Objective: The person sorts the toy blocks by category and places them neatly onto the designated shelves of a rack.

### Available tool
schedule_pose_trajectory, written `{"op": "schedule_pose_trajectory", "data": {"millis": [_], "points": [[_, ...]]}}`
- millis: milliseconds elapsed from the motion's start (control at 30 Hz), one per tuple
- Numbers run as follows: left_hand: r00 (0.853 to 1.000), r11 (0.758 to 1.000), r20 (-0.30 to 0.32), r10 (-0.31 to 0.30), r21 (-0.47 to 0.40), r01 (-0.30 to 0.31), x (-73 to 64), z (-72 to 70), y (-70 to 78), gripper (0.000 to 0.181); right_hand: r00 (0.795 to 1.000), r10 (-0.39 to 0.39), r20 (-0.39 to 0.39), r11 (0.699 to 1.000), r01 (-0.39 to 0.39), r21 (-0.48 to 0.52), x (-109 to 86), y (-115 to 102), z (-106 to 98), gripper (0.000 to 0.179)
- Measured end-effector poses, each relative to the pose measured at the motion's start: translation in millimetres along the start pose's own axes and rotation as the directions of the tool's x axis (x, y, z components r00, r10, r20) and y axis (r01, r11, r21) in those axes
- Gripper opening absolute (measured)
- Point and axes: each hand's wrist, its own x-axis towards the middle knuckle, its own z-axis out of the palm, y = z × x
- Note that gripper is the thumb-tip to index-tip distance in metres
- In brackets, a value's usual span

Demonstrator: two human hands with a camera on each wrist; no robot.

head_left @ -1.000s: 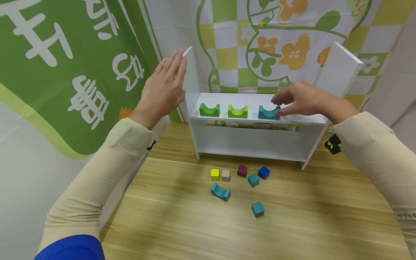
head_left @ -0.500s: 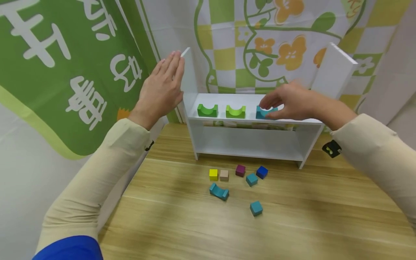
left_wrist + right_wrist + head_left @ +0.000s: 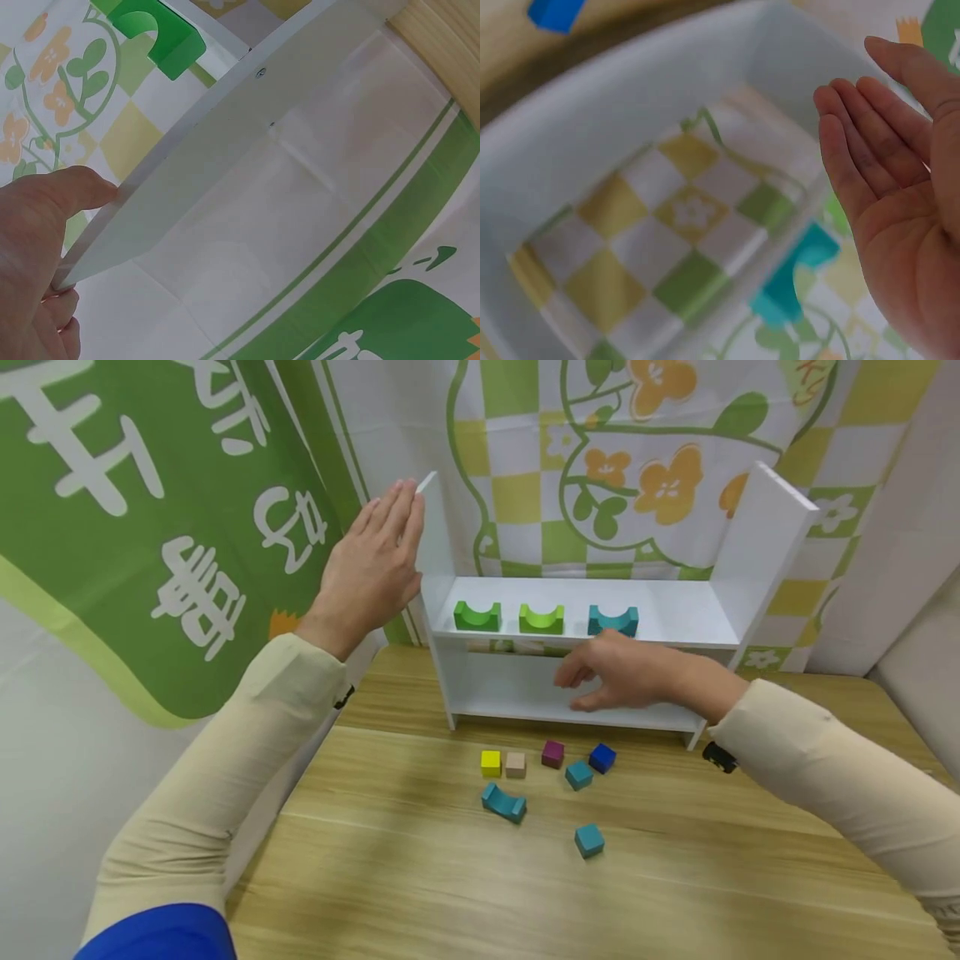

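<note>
My left hand (image 3: 367,572) holds the upper part of the left side panel of a white shelf (image 3: 581,681). In the left wrist view its thumb lies along the panel's edge (image 3: 157,154), with the fingers curled at the panel's end. Bare of any object, my right hand (image 3: 618,670) hovers in front of the lower shelf, fingers loosely bent and thumb apart. On the upper board stand a green arch block (image 3: 477,617), a lime arch block (image 3: 542,619) and a teal arch block (image 3: 612,620), each hollow side up. The right wrist view shows the teal one below the palm (image 3: 900,217).
On the wooden table (image 3: 450,893) lie a yellow cube (image 3: 491,764), a tan cube (image 3: 515,765), a maroon cube (image 3: 552,754), a blue cube (image 3: 602,757), teal cubes (image 3: 578,775) and a teal arch block (image 3: 503,803). Printed cloth (image 3: 517,460) hangs behind the shelf.
My right hand has come away from the teal arch block on the upper board and moved down and left, in front of the lower shelf. The left hand keeps its place on the panel.
</note>
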Motion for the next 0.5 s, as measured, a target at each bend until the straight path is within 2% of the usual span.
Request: {"op": "schedule_pose_trajectory", "data": {"millis": [400,500], "points": [[1.000,1.000,-0.006,-0.005,-0.003,0.005,-0.2,1.7,0.2,0.079,0.989,-0.057,0.135,0.993,0.042,0.113,17.1,-13,74,0.025],[1.000,1.000,-0.007,-0.005,-0.005,0.005,-0.1,1.6,0.1,0.080,0.986,-0.065,0.154,0.994,0.050,0.098,18.6,-13,93,0.027]]}}
